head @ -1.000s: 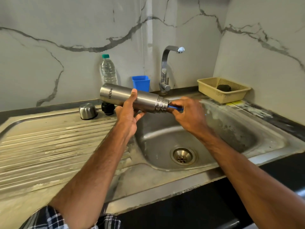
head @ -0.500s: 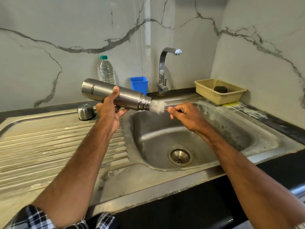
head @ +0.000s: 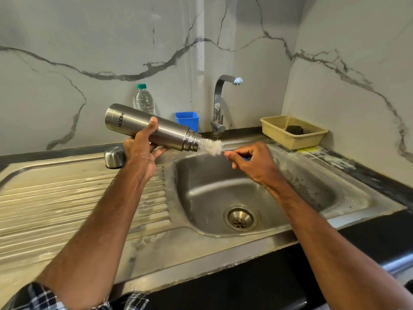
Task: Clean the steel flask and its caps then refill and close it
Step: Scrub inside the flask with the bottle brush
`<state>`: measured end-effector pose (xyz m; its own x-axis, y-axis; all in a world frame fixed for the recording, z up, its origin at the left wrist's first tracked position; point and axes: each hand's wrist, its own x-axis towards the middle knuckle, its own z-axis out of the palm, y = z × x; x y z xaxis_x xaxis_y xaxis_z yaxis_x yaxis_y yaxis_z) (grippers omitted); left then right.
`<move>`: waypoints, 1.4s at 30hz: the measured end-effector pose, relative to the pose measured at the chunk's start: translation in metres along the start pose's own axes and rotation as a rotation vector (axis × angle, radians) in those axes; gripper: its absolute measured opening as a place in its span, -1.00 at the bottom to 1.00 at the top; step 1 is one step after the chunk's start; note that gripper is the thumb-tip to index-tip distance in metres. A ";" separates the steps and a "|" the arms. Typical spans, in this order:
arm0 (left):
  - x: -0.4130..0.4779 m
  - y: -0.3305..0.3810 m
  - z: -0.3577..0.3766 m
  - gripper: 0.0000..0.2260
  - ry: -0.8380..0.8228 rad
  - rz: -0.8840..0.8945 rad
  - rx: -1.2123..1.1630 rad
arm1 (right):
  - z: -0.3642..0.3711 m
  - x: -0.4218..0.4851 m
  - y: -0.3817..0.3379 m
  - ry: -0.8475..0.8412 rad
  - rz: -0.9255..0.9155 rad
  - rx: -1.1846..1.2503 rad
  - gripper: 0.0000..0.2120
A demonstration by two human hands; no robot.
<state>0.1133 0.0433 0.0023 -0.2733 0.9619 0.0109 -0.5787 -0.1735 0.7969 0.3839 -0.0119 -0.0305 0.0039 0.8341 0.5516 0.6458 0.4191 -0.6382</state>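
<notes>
Two grips loaded. Left grip [head: 143, 148] clamped round the flask [head: 156, 130] mid-body, thumb on top, fingers curled under. Right grip [head: 252, 162] pinched tight on the blue handle [head: 246, 158] of the brush [head: 211, 147], white bristles pointing left at the flask.

Flask held in the air, uncapped, tilted mouth-down toward the right, above the left edge of the sink [head: 212, 189]. Bristles touching the mouth, mostly outside it; depth of insertion: cannot tell.

Status, as a judgement: mid-scrub on the flask interior, probably under halfway through the whole job. No water running from the tap [head: 220, 101]. No foam visible apart from the wet-looking bristles.

Done so far: flask opened. One steel cap [head: 114, 156] parked dome-up on the drainboard [head: 67, 198], just beside the left wrist. Second cap not in view, maybe hidden behind the left grip. Washed or unwashed: no telling from here.

Left to do: finish brushing, rinse the flask, clean the caps if not yet cleaned, refill, screw on tight.

Further out: water bottle [head: 144, 100] against the wall behind the flask, likely refill source. Blue cup [head: 187, 120] between that bottle and the tap. Basket [head: 292, 140] on the desk at far right, dark scrubber [head: 294, 130] inside, well apart from both grips and untouched for now.
</notes>
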 end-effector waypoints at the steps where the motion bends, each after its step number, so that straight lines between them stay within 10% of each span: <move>1: 0.000 0.000 0.001 -0.37 0.007 -0.005 -0.003 | -0.001 -0.001 0.000 0.022 -0.010 -0.017 -0.79; 9: 0.004 0.012 0.025 -0.34 0.007 -0.065 0.046 | -0.010 -0.006 0.003 0.307 -0.232 -0.361 -0.74; 23: 0.016 0.058 0.029 -0.37 -0.014 -0.055 0.185 | -0.032 -0.017 0.009 -0.027 0.146 -0.072 -0.54; 42: 0.047 0.081 0.067 -0.38 -0.035 -0.022 0.291 | -0.031 -0.014 0.020 0.283 -0.009 -0.094 -0.63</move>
<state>0.1051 0.0883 0.1073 -0.2332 0.9724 0.0089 -0.3378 -0.0896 0.9369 0.4207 -0.0263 -0.0347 0.2024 0.6920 0.6929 0.7144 0.3797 -0.5878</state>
